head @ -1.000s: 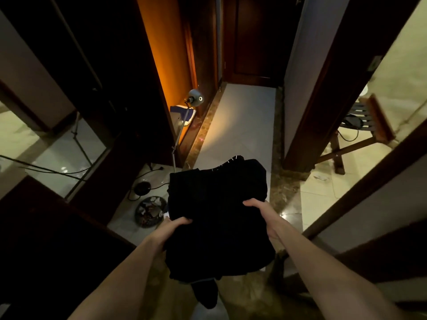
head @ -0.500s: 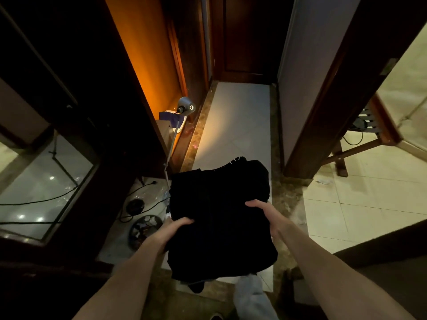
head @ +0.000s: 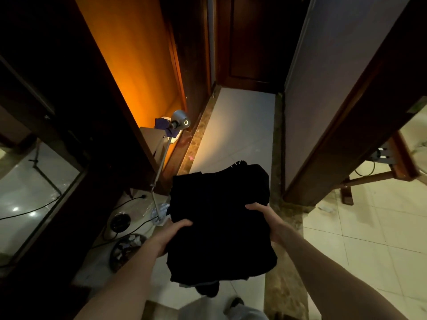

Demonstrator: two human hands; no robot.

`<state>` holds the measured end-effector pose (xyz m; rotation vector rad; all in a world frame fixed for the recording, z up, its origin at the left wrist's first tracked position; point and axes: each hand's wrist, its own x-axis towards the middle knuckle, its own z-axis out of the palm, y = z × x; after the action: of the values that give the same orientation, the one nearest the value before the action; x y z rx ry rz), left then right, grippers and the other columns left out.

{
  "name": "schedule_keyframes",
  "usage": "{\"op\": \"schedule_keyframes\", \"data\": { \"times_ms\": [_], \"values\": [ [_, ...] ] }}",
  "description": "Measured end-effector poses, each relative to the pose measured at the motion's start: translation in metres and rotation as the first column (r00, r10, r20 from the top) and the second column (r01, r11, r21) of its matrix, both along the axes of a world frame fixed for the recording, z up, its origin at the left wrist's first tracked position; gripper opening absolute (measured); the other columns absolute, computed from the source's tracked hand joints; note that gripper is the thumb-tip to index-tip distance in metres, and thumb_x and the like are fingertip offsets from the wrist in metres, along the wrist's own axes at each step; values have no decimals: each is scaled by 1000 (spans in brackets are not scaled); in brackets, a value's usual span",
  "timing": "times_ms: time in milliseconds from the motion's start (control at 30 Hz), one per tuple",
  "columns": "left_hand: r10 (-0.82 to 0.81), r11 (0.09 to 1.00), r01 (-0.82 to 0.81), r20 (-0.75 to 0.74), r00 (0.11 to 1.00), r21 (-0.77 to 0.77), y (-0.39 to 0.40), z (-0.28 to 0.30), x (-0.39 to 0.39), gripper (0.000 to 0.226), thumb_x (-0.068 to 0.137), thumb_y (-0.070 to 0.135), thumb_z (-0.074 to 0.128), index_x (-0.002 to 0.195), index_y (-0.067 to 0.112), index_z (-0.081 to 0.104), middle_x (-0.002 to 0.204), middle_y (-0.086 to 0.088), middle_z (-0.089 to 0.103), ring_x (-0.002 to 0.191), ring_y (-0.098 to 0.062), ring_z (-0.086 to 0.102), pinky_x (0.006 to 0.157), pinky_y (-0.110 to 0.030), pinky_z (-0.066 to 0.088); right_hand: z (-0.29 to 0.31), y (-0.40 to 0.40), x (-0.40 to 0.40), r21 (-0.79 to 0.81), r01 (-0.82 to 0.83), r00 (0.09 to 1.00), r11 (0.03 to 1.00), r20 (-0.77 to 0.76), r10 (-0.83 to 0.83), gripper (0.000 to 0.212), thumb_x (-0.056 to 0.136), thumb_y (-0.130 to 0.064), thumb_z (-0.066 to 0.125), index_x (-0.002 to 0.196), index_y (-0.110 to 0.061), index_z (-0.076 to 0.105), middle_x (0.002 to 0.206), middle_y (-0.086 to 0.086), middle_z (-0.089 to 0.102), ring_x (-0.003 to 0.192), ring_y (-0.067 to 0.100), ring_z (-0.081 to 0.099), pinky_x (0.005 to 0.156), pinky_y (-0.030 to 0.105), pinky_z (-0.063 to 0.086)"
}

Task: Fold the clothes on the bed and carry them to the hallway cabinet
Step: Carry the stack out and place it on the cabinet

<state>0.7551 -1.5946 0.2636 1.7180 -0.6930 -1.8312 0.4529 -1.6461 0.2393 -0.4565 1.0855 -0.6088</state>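
Clothes (head: 221, 227), a black folded stack, sat held out at waist height over the pale hallway floor (head: 240, 135). Left hand (head: 169, 234) gripped the stack's L edge w/ thumb curled on top; right hand (head: 265, 218) gripped the R edge, thumb over the cloth. Lamp (head: 179, 122) on a thin stand stood just L of the stack, by the orange-lit wall. Dark wooden door (head: 249, 42) closed off the far end.

Folded black clothes (head: 219, 225) hide fingers of both hands; chair (head: 392, 162) mostly behind doorframe (head: 346, 125).
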Motion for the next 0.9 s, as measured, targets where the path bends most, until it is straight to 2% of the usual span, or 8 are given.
{"op": "schedule_keyframes", "data": {
  "times_ms": [67,400,533,667,733,800,833,900],
  "values": [
    [15,999,-15,9,1000,31,-25,-1,-4,46,90,23,67,133,14,51,112,-12,67,96,-24,66,68,-29,51,-2,-28,-5,-2,-23,1000,1000,6,24,64,68,-25,76,125,-7,54,101,17,67,94,32,64,98,46,45],
    [15,998,-15,8,1000,54,-177,-15,-2,43,90,20,68,130,8,56,110,-17,70,91,-26,69,70,-30,54,-23,-172,-11,29,-9,1000,1000,13,9,78,66,-28,82,134,-6,52,118,21,61,102,35,62,97,45,45],
    [-9,999,9,-15,1000,39,-237,-12,1,44,80,11,76,119,11,56,79,-6,76,83,-25,68,75,-33,53,-23,-227,-7,24,19,999,1000,45,-20,87,60,-28,87,136,-8,51,115,19,64,98,33,65,85,41,51],
    [1,998,2,-55,998,63,-286,-9,5,17,93,11,64,104,15,52,98,-12,64,88,-26,62,76,-32,49,-21,-278,-5,19,14,998,1000,63,-15,67,76,-25,77,136,-8,51,116,19,66,100,33,66,86,42,54],
    [26,997,-20,-85,996,74,-310,-5,7,44,85,16,74,119,15,45,109,-13,61,95,-27,63,77,-34,49,-22,-303,-6,42,25,999,999,43,-27,59,82,-23,73,134,-8,52,115,19,65,99,33,65,88,42,52],
    [8,998,-2,-91,996,61,-338,-4,7,77,54,25,84,120,19,44,114,-13,61,99,-28,63,77,-35,50,-20,-330,-8,35,29,998,999,52,-30,55,84,-20,70,134,-8,51,112,18,66,96,32,66,84,41,53],
    [-11,999,15,-93,996,41,-351,-5,4,75,50,25,83,116,20,47,112,-13,63,98,-28,63,77,-35,50,-20,-344,-9,26,16,998,1000,61,-17,53,85,-19,69,134,-9,51,110,17,66,95,31,66,82,39,54],
    [10,999,-5,-108,994,41,-376,-6,-4,51,69,19,80,111,20,50,106,-13,64,94,-27,63,75,-34,48,-20,-374,-14,23,-4,998,1000,65,3,53,84,-19,69,133,-10,51,107,16,67,92,30,67,80,38,54]
  ]
}}
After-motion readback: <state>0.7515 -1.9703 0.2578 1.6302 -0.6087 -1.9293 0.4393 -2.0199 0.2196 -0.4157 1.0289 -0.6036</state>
